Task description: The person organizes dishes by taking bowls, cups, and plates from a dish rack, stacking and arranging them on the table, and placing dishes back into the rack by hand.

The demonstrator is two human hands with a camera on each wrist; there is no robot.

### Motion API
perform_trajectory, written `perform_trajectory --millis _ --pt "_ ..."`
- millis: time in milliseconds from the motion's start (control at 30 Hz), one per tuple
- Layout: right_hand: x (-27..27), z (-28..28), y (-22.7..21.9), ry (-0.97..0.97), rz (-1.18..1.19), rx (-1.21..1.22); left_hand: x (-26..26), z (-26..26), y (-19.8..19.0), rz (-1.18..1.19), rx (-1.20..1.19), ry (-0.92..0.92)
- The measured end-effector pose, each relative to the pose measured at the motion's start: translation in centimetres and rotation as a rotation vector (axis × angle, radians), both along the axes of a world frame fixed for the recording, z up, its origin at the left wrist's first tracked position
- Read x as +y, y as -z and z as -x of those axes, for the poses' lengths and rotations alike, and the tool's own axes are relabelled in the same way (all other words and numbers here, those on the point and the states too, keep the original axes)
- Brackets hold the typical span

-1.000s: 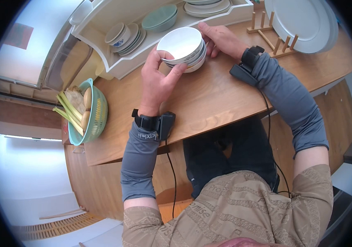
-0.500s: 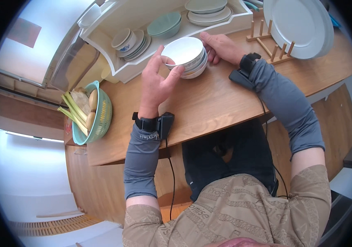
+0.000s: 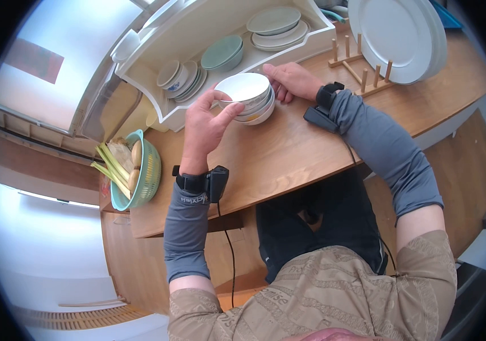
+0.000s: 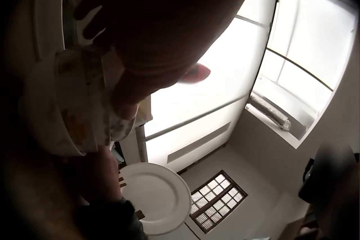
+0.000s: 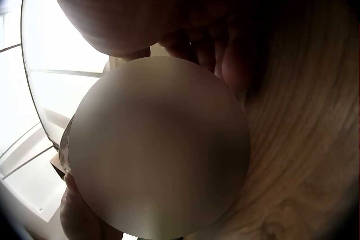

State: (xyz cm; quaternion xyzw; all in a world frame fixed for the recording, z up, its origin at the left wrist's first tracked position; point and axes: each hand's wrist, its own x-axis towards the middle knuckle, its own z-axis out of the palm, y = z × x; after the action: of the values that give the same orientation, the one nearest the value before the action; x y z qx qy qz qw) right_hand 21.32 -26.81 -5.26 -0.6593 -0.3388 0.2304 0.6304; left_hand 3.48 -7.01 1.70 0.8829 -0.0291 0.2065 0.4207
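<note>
A stack of several white bowls (image 3: 254, 111) with patterned outsides stands on the wooden table. My left hand (image 3: 204, 129) pinches the rim of the top bowl (image 3: 247, 85), thumb outside and fingers reaching over the inner edge. On the stack's other side is my right hand (image 3: 297, 82), its thumb pointing toward the rim and its fingers loosely bent close to the bowls. The left wrist view shows the patterned bowl sides (image 4: 79, 105) from below, in shadow. In the right wrist view a large blurred round shape covers most of the stack.
Behind the stack, a white shelf unit (image 3: 318, 41) holds green bowls (image 3: 223, 54), small bowls (image 3: 172, 75) and plates (image 3: 280, 40). Large white plates (image 3: 393, 42) stand in a wooden peg rack (image 3: 348, 67) at right. A green basket (image 3: 151, 173) of vegetables sits at the table's left end.
The head view has shifted, so table, shelf and bowls appear lower in it. Both hands keep nearly the same places at the stack.
</note>
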Motion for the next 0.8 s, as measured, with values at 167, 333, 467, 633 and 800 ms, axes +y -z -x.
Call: perform_trajectory --millis 167,333,467,633,800 --pt "-0.1 0.2 -0.2 -0.010 0.011 0.038 0.8 -1.4 -2.1 0.158 -0.095 0.107" --pt "0.2 0.3 -0.2 0.001 0.009 0.023 2.8 -4.3 -4.6 0.281 -0.175 -0.121" --pt "0.1 0.2 0.2 -0.010 0.004 -0.005 5.2 -8.5 -4.2 0.238 -0.178 -0.267" --pt "0.3 0.0 0.1 -0.008 0.022 -0.047 7.7 -13.6 -3.0 0.002 -0.145 -0.414" --pt "0.4 -0.1 0.2 -0.001 0.031 -0.059 9.0 -16.5 -1.8 -0.048 -0.077 -0.440"
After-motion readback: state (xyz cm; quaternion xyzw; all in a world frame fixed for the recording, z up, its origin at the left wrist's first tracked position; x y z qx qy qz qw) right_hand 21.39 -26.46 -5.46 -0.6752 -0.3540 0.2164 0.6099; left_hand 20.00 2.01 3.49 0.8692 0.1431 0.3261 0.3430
